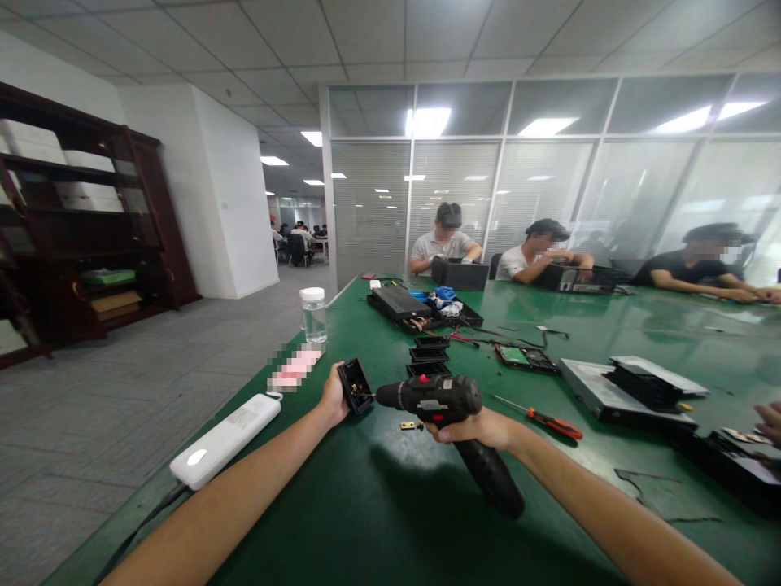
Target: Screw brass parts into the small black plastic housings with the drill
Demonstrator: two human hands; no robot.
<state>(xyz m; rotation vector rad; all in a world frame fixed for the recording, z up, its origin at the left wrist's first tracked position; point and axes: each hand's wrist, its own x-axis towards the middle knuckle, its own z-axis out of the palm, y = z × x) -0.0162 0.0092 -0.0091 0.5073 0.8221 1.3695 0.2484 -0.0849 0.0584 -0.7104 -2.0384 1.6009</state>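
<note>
Casing of boxy black plastic grasped in left hand, black pistol-shaped drill in right hand; keep squarely aligned

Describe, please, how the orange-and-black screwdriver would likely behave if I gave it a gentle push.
The screwdriver will probably feel stiff, given its straight, thin shaft. Its thicker handle suggests that more weight sits at that end. Lying on the glossy green table, it may slide or swivel when nudged.
</note>
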